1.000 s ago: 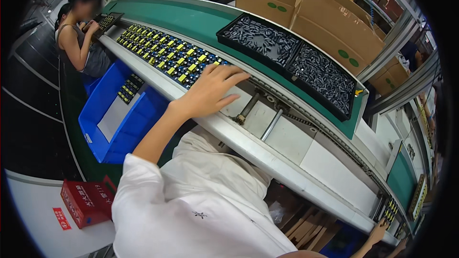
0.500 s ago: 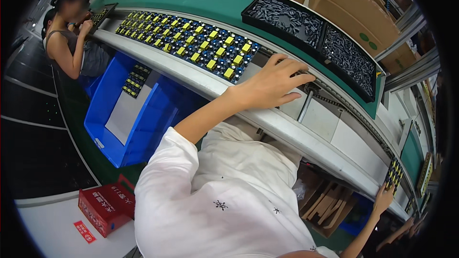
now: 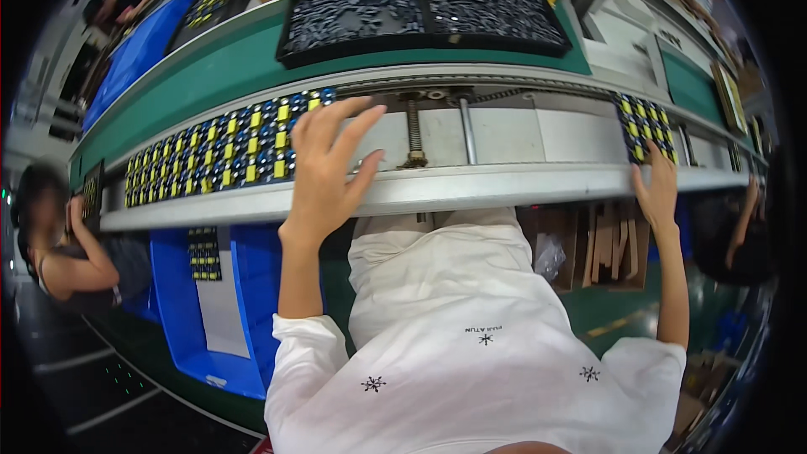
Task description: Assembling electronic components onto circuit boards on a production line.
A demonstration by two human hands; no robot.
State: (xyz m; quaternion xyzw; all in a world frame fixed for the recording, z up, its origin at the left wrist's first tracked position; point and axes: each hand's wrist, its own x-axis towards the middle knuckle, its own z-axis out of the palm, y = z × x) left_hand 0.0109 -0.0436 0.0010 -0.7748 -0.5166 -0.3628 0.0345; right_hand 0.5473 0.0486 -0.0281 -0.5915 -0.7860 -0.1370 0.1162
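Yellow-dotted board (image 3: 646,122) at R of rail (image 3: 471,187) is touched by R hand (image 3: 661,192) (grip unclear), long axis approx. away from body; L hand (image 3: 323,172) is spread, empty, beside board row (image 3: 210,151).

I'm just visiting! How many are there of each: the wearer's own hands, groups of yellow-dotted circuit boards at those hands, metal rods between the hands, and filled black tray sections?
Own hands: 2 (left hand, right hand)
Board groups: 2 (long left row, shorter right group)
Rods: 2 (ridged rod, smooth rod)
Tray sections: 2 (left section, right section)
Total: 8
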